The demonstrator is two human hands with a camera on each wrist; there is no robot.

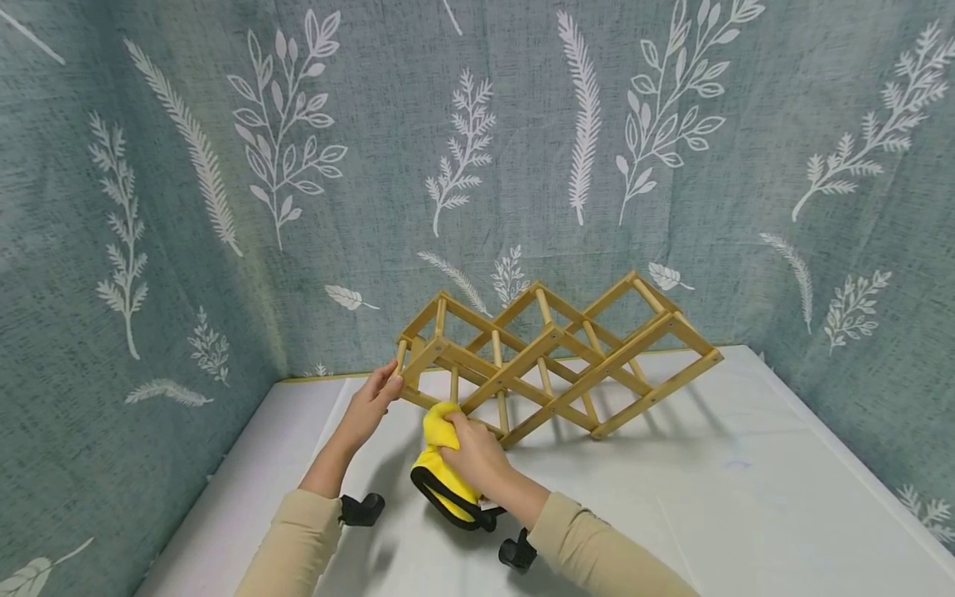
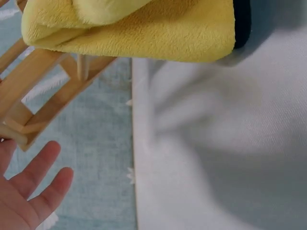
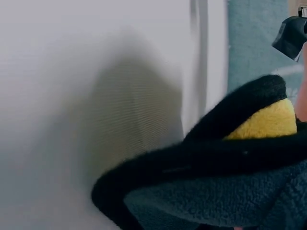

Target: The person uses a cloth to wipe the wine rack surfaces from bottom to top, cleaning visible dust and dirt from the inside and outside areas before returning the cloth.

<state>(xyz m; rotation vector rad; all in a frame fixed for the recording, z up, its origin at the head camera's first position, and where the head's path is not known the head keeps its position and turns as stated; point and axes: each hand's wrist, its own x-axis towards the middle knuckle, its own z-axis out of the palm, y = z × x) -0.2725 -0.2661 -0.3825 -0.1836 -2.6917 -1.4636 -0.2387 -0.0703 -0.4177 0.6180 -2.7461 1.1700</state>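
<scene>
A folding wooden wine rack (image 1: pixel 552 332) of crossed slats and round dowels is spread out over the white table. My left hand (image 1: pixel 373 402) grips its left end, thumb and fingers at the end dowel; in the left wrist view two fingers (image 2: pixel 41 165) of that hand stick out loosely below the wood. In my right hand (image 1: pixel 481 452) is a bunched yellow microfiber cloth (image 1: pixel 440 435) with a black border, held against the rack's lower left part. The right wrist view shows the cloth's dark grey-blue side (image 3: pixel 216 196) hanging over the table.
The white table (image 1: pixel 746 497) runs back to a green-grey fabric backdrop (image 1: pixel 388 207) with white leaf prints, which also encloses both sides. Black wrist cameras (image 1: pixel 363 509) stick out beside the sleeves. Shadows of the rack and hands fall on the tabletop.
</scene>
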